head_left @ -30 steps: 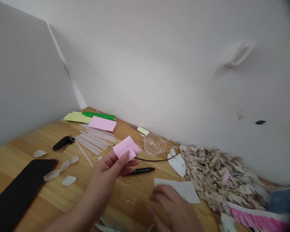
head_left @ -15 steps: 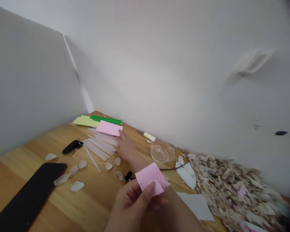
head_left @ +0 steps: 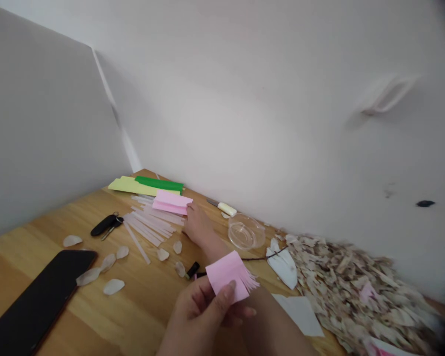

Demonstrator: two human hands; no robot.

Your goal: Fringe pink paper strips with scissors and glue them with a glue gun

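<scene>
My left hand (head_left: 203, 311) is closed on a small pink paper piece with a fringed edge (head_left: 231, 275), held above the wooden table (head_left: 52, 217) near its front. My right arm reaches under it toward the back. My right hand (head_left: 196, 225) pinches the near edge of a stack of pink paper sheets (head_left: 170, 201) and lifts that edge slightly. The stack rests on several pale translucent strips (head_left: 148, 225).
Yellow and green sheets (head_left: 144, 185) lie by the wall. A black phone (head_left: 33, 296), black keys (head_left: 105, 225), pale petal shapes (head_left: 113, 286), a black marker (head_left: 192, 270), a clear dish (head_left: 245, 232), white paper (head_left: 300, 314) and a heap of paper scraps (head_left: 351, 291) sit around.
My right hand went from the white paper at the front out to the pink stack and now lifts its edge. My left hand drew the fringed piece nearer to me.
</scene>
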